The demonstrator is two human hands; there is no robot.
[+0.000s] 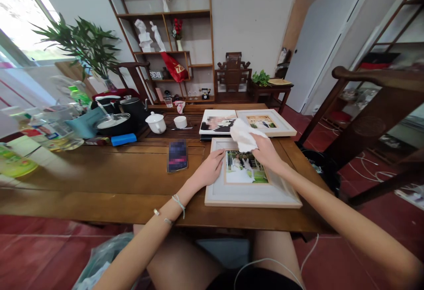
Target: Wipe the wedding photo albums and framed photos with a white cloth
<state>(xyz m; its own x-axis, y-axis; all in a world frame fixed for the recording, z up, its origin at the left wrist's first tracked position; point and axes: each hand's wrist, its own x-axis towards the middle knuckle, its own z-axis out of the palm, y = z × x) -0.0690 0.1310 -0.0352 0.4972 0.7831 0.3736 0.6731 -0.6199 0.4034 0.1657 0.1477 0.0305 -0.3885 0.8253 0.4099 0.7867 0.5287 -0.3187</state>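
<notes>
A white picture frame with a light wooden rim lies face up on the table before me. In it is a photo of a couple, one in a long white dress, on grass. My left hand rests across the frame's left side, its fingers stretched over the border and touching it. Closed in my right hand is a crumpled white tissue, held over the frame's top edge. The tissue covers part of that edge and of the photo's upper area.
Just behind lie another white frame and a photo panel. A phone lies to the left. Further left are a lidded white teapot, a white cup, a blue block and bottles. A wooden chair stands right.
</notes>
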